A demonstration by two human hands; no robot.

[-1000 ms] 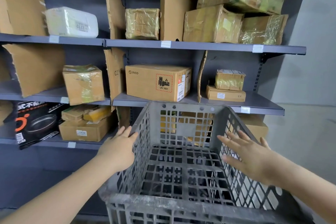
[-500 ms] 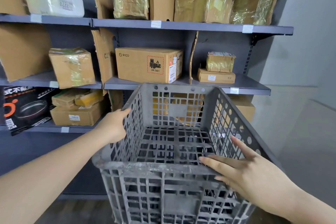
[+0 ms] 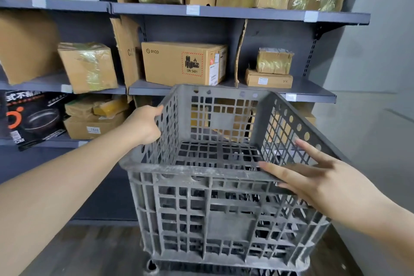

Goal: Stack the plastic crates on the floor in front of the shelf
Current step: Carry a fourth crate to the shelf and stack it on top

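A dusty grey plastic lattice crate (image 3: pixel 224 204) stands upright in front of the shelf (image 3: pixel 224 12), with its open top toward me. Below its base a dark edge (image 3: pixel 154 265) shows; I cannot tell what it is. My left hand (image 3: pixel 143 126) presses against the outside of the crate's left wall, thumb near the rim. My right hand (image 3: pixel 318 182) lies with straight, spread fingers on the near right corner of the rim. Neither hand wraps around the crate.
The grey metal shelf behind the crate carries cardboard boxes, among them a PICO box (image 3: pixel 181 63) and a black pan box (image 3: pixel 33 119). A grey wall (image 3: pixel 380 74) stands to the right. Dark wood floor (image 3: pixel 89 253) shows at the lower left.
The crate now sits lower and farther from me, with its front wall in view. My right hand moved from the right wall to the near right rim corner. My left hand stayed on the left wall.
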